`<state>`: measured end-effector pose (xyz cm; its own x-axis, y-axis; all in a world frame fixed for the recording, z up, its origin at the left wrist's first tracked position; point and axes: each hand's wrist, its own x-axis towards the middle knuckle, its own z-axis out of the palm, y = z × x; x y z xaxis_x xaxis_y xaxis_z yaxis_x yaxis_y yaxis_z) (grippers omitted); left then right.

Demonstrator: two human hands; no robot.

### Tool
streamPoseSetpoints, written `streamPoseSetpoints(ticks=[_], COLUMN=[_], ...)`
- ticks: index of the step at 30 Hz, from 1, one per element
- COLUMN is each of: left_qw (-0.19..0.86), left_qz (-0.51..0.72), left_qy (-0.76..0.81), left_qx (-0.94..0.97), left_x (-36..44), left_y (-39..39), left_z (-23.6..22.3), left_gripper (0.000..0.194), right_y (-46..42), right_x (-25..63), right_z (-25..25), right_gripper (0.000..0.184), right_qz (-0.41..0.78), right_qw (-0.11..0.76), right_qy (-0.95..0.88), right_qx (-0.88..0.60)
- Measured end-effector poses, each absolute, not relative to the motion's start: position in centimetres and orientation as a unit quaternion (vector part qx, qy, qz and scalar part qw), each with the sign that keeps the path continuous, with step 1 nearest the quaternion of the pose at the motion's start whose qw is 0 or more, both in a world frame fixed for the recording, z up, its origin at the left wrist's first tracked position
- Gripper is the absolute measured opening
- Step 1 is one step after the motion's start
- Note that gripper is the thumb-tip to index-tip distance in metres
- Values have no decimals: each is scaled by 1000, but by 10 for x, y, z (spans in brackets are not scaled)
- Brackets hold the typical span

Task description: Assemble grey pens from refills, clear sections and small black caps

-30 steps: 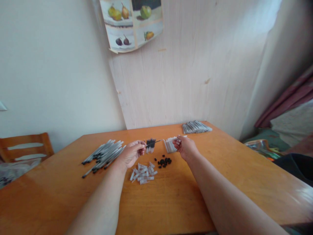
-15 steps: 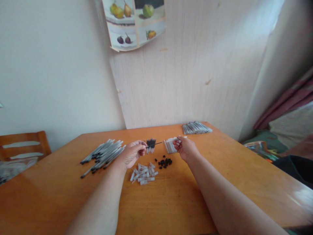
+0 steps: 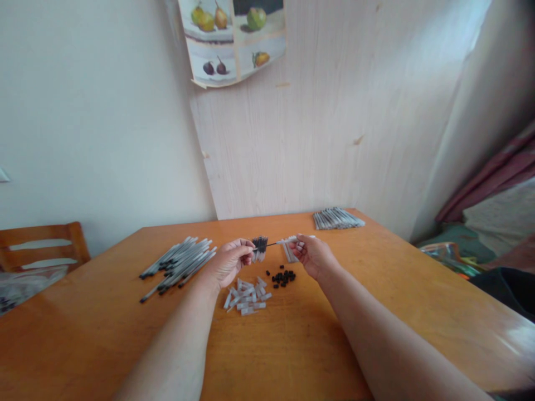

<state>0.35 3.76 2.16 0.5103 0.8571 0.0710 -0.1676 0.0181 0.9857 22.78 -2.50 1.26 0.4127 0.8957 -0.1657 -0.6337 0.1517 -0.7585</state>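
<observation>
My left hand (image 3: pixel 233 260) pinches a thin black pen refill (image 3: pixel 271 244) that points to the right. In my right hand (image 3: pixel 314 257) is a whitish pen barrel (image 3: pixel 282 241), gripped between thumb and fingers and held level. The refill's right end meets the barrel's left end; whether it has entered cannot be made out. Behind my left fingertips lies a row of dark refills (image 3: pixel 261 249). More whitish barrels (image 3: pixel 288 254) lie beneath my right hand, partly hidden by it. Nearer to me are small black plugs (image 3: pixel 285 277) and a heap of translucent pen caps (image 3: pixel 246 298).
Pens with black ends (image 3: pixel 179 263) lie in a loose pile left of my left hand. At the table's back right rests a bundle of similar sticks (image 3: pixel 337 218). A wooden chair (image 3: pixel 42 245) stands at the left edge, and a fruit picture hangs on the wall.
My right hand has come left with the barrel, closing the gap to the refill's tip. My left hand still holds the refill. The view has shifted slightly.
</observation>
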Motion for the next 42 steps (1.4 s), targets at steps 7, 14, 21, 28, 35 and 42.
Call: streamPoseSetpoints(ticks=[7, 14, 21, 28, 35, 42], left_qw=[670, 703, 696, 690, 683, 614], left_qz=[451, 444, 417, 438, 517, 598], left_qy=[276, 239, 228, 211, 201, 285], left_qx=[521, 502, 539, 537, 476, 429], left_x=[13, 23, 30, 39, 36, 2], left_y=[27, 18, 15, 11, 14, 34], left_z=[30, 30, 26, 22, 30, 43], left_gripper=[23, 30, 29, 32, 20, 16], right_y=[-30, -36, -38, -37, -39, -31], right_x=[207, 201, 201, 195, 194, 204], right_z=[14, 23, 25, 20, 15, 0], right_gripper=[18, 12, 8, 4, 26, 28], right_qz=[589, 632, 646, 653, 612, 344], right_qw=[699, 685, 686, 661, 635, 632], right_qy=[-196, -196, -176, -214, -263, -404], right_qx=[-355, -305, -284, -301, -392, -566])
